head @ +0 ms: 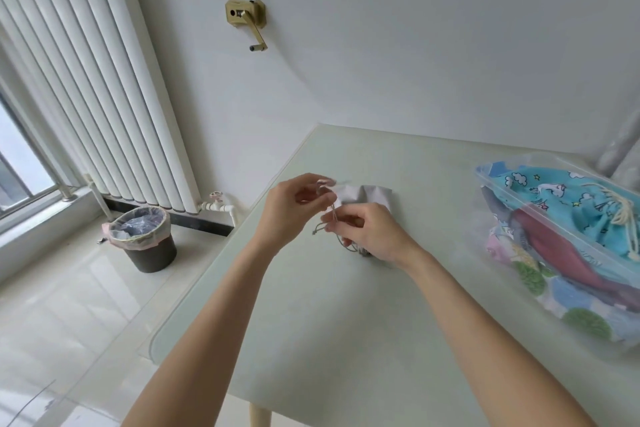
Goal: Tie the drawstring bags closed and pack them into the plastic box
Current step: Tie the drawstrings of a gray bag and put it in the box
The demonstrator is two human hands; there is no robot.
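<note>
Now, left hand (294, 208): fingers pinch the grey drawstring (333, 215).
Right hand (367, 232): fingers pinch the same drawstring, beside the grey bag (363, 196).
Plastic box (568, 246): right of the grey bag, well apart.

It looked like a room in a home: a white column radiator (104, 87) stood at nine o'clock, a lined wastebin (145, 239) below it on glossy floor tiles (69, 305), beside a window (20, 163).
</note>
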